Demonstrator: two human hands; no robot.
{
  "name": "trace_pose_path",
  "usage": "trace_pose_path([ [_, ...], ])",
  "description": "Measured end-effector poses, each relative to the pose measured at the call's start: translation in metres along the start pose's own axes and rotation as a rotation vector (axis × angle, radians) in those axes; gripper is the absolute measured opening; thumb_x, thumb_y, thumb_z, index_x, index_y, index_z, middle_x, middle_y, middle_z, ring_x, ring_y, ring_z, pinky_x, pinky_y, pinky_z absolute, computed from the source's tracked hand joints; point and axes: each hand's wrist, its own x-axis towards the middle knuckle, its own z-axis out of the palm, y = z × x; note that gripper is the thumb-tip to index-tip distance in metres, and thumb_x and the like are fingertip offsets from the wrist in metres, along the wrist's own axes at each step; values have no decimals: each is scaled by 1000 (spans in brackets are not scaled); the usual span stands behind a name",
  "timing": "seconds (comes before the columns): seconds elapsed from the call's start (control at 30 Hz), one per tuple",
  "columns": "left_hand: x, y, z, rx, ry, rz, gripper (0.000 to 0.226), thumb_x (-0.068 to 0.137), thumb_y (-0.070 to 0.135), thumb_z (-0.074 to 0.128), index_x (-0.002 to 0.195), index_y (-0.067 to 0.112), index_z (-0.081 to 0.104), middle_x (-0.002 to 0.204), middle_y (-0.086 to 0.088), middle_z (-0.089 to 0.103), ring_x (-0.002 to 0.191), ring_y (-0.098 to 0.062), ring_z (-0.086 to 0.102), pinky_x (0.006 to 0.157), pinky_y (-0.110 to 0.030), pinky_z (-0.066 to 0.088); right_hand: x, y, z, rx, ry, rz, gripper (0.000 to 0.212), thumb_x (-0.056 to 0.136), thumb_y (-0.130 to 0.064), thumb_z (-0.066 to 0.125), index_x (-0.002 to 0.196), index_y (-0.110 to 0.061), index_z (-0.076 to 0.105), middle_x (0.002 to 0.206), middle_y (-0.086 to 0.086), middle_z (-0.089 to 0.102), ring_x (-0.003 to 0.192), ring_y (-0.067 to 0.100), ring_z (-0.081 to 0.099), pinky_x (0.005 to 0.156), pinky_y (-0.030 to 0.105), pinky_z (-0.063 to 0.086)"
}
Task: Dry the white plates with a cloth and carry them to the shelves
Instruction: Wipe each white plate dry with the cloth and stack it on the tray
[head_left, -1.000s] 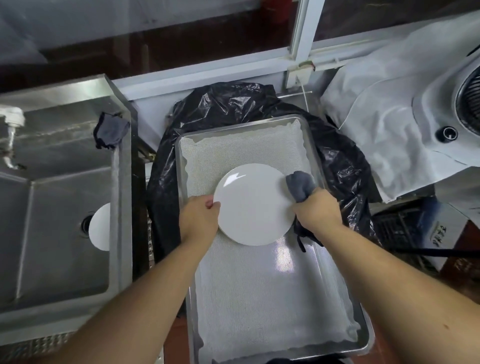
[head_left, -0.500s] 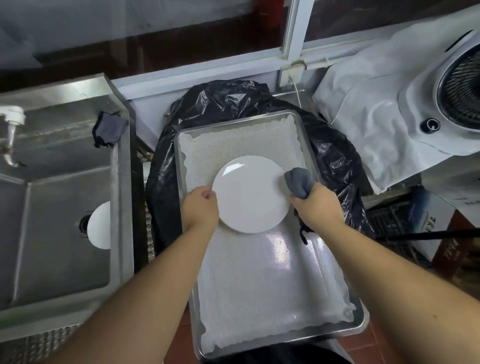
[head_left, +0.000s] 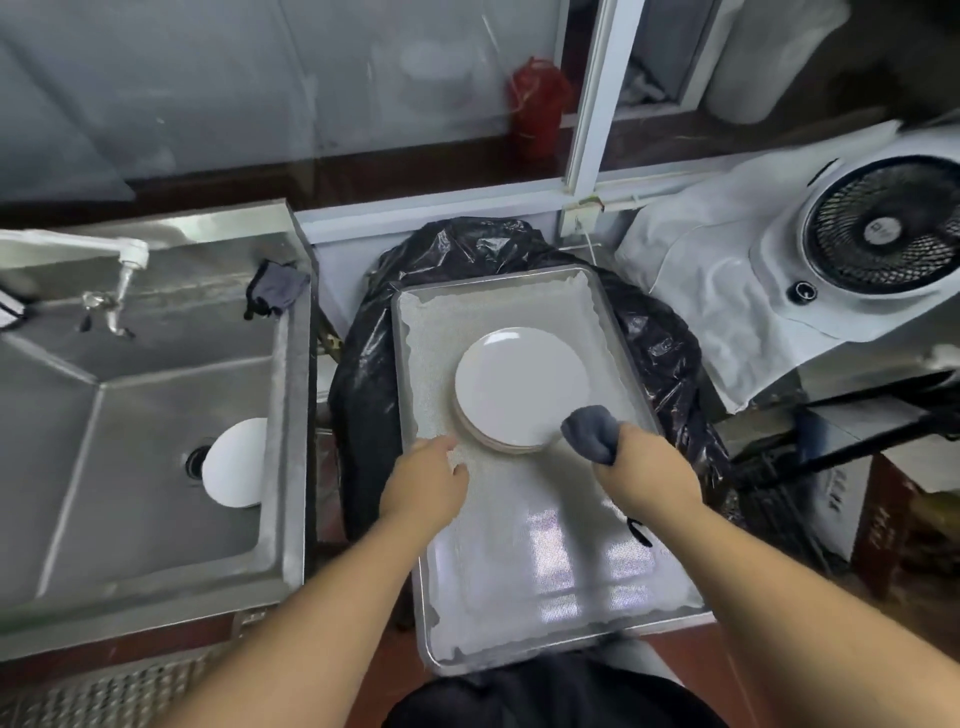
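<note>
1. The white plates (head_left: 522, 387) sit in a small stack on the mat inside the metal tray (head_left: 621, 332). There seem to be two or three; the edges are blurry, so I cannot count them for sure.
2. The left hand (head_left: 423, 486) holds nothing. Its fingers are loose, and the tips are just beside the stack's near rim.
3. The right hand (head_left: 647, 475) is bunched around a grey cloth (head_left: 589, 431). The cloth is at the stack's near right edge.
4. I think the plates are hard, smooth and easy to break. If wet, they may be slippery. A stack is heavier than one plate.
5. The best place to hold looks like under the rim, one hand on each side.
6. The tray has a low raised lip, so the stack should go up first, then away.
7. There is room above the tray. The sink (head_left: 291, 395) stands close on the left, with another white plate (head_left: 236, 462) inside it. A fan (head_left: 883, 228) sits on the right.
</note>
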Motion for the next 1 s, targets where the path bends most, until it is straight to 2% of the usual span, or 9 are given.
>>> trace_pose_path([
  [0.1, -25, -7, 3, 101, -65, 42, 54, 105, 38, 51, 157, 26, 44, 157, 0, 43, 135, -24, 49, 104, -41, 51, -19, 2, 9, -106, -37, -59, 19, 92, -15, 48, 110, -20, 52, 104, 7, 68, 94, 34, 67, 68, 35, 47],
  [0.2, -52, -11, 3, 172, -40, 43, 57, 104, 41, 51, 159, 27, 40, 159, -1, 41, 142, -27, 40, 111, -45, 46, -35, 2, 13, -190, -38, -159, 24, 92, -14, 49, 115, -20, 53, 109, 6, 67, 99, 34, 68, 70, 34, 45],
  [0.4, -108, -4, 7, 205, 68, -36, 58, 103, 40, 52, 158, 27, 40, 155, -2, 44, 138, -28, 44, 106, -47, 48, -64, 2, 7, -230, -79, -352, 26, 92, -15, 50, 116, -23, 54, 113, 3, 68, 102, 31, 69, 73, 35, 49],
  [0.57, -165, 4, 34, 204, 133, -126, 56, 102, 39, 52, 156, 26, 43, 151, -2, 47, 135, -28, 46, 102, -45, 49, -98, 11, 11, -239, -112, -468, 23, 93, -19, 46, 114, -21, 56, 110, 2, 68, 98, 29, 68, 74, 36, 53],
  [0.7, -206, -3, 49, 228, 131, -175, 55, 101, 37, 52, 154, 26, 45, 149, -3, 47, 134, -30, 46, 103, -49, 50, -124, 13, 22, -291, -162, -535, 25, 92, -15, 47, 115, -20, 55, 110, 3, 67, 97, 29, 68, 71, 35, 49],
  [0.83, -236, -22, 46, 223, 207, -237, 51, 101, 43, 52, 149, 27, 48, 147, -1, 50, 134, -28, 48, 105, -49, 49, -140, -3, 21, -333, -177, -601, 26, 90, -14, 47, 114, -20, 53, 109, 2, 64, 97, 28, 67, 70, 35, 45],
  [1.0, -270, -63, 33, 188, 310, -324, 58, 99, 50, 51, 153, 31, 45, 151, 1, 50, 138, -27, 46, 109, -48, 47, -160, -52, 19, -385, -168, -702, 23, 92, -13, 48, 113, -21, 54, 101, -1, 62, 94, 25, 66, 73, 35, 52],
])
